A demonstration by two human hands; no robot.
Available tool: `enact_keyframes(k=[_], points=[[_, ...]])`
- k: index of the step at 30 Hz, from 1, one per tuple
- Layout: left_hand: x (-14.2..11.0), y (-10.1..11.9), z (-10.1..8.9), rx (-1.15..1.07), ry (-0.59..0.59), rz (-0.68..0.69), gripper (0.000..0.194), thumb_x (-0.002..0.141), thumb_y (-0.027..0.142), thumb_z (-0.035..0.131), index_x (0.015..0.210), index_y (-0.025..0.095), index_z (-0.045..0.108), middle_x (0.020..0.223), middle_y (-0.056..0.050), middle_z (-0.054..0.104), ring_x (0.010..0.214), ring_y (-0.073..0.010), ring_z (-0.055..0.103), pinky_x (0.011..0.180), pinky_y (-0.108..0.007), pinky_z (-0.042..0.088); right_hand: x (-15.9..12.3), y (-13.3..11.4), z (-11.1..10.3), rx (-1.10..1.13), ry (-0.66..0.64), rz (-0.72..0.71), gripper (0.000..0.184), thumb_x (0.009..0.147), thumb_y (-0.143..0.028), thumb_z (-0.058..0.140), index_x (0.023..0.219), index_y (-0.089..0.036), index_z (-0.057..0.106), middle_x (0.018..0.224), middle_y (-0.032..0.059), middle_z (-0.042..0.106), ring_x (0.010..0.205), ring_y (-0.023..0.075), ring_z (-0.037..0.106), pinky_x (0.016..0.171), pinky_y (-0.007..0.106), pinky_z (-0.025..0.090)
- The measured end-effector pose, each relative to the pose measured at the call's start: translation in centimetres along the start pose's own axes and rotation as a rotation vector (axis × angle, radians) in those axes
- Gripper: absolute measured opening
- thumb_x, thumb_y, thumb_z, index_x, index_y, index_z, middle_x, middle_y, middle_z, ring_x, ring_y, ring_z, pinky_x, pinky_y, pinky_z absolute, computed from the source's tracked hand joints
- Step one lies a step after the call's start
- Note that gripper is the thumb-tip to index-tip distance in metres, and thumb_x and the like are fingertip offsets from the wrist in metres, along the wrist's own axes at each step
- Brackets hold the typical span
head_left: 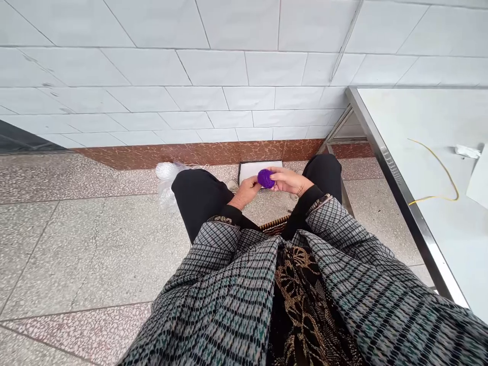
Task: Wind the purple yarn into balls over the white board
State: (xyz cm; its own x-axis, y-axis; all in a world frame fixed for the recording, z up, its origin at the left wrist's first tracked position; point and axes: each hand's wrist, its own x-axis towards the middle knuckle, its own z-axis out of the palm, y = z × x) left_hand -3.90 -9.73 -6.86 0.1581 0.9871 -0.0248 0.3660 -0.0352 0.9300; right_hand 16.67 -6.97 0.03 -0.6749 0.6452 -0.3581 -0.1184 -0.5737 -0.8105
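A small purple ball of yarn (pixel 266 178) is held between my hands, above the gap between my knees. My right hand (pixel 286 180) is closed round its right side, with the thumb lying across the front. On the other side, the fingers of my left hand (pixel 247 190) are pinched together close against the ball. What those fingertips grip, perhaps a strand, is too small to make out. Under the hands, near the wall, a white panel with a dark edge (pixel 247 170) lies on the floor.
A metal-edged white table (pixel 396 175) stands at my right, with a yellow cord (pixel 442 160) and a small white crumpled piece (pixel 467 151) on it. A clear plastic bag with white yarn (pixel 166 173) rests beside my left knee. The tiled wall (pixel 213 99) rises just ahead.
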Motion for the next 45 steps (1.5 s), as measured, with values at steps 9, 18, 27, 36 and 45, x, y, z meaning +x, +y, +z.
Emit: enact_keyframes(k=[9, 18, 27, 36, 45], points=[[-1.0, 2.0, -0.8, 0.147, 0.023, -0.015, 0.017, 0.097, 0.026, 0.060, 0.085, 0.020, 0.070, 0.080, -0.001, 0.071, 0.083, -0.0206, 0.064, 0.087, -0.032, 0.055, 1.7, -4.3, 2.1, -0.023, 0.109, 0.068, 0.014, 0.101, -0.009, 0.074, 0.106, -0.017, 0.064, 0.075, -0.0002, 0.070, 0.057, 0.0100, 0.061, 0.055, 0.018, 0.057], [4.1, 5.6, -5.3, 0.348, -0.139, 0.273, 0.020, 0.096, 0.029, 0.055, 0.084, 0.020, 0.068, 0.092, -0.008, 0.074, 0.090, -0.0231, 0.067, 0.088, -0.035, 0.051, 4.6, -7.4, -0.2, -0.702, 0.283, 0.103, 0.036, 0.082, 0.010, 0.078, 0.102, -0.017, 0.064, 0.076, 0.0016, 0.067, 0.057, 0.0136, 0.059, 0.044, 0.021, 0.047], [10.4, 7.4, -6.2, 0.154, -0.231, 0.128, 0.016, 0.092, 0.025, 0.057, 0.078, 0.019, 0.064, 0.073, 0.002, 0.061, 0.071, -0.0156, 0.053, 0.077, -0.030, 0.045, 4.4, -11.9, -2.7, -0.081, 0.131, -0.184, 0.033, 0.092, -0.020, 0.089, 0.110, -0.018, 0.062, 0.087, 0.0005, 0.073, 0.065, 0.0103, 0.067, 0.060, 0.019, 0.055], [8.8, 8.7, -5.7, 0.311, -0.353, 0.194, 0.020, 0.097, 0.021, 0.058, 0.080, 0.020, 0.069, 0.080, -0.004, 0.071, 0.073, -0.0165, 0.059, 0.077, -0.033, 0.045, 6.5, -9.2, -3.6, -0.654, 0.259, 0.119, 0.036, 0.082, 0.006, 0.076, 0.104, -0.018, 0.062, 0.078, 0.0003, 0.068, 0.058, 0.0134, 0.060, 0.050, 0.022, 0.048], [8.8, 7.5, -7.2, 0.246, -0.144, 0.100, 0.023, 0.101, 0.024, 0.059, 0.092, 0.016, 0.079, 0.092, -0.004, 0.081, 0.089, -0.0206, 0.071, 0.085, -0.031, 0.051, 4.0, -9.4, -2.5, -0.214, -0.089, -0.008, 0.038, 0.080, -0.020, 0.081, 0.115, -0.018, 0.067, 0.090, 0.0004, 0.069, 0.069, 0.0125, 0.060, 0.060, 0.023, 0.053]])
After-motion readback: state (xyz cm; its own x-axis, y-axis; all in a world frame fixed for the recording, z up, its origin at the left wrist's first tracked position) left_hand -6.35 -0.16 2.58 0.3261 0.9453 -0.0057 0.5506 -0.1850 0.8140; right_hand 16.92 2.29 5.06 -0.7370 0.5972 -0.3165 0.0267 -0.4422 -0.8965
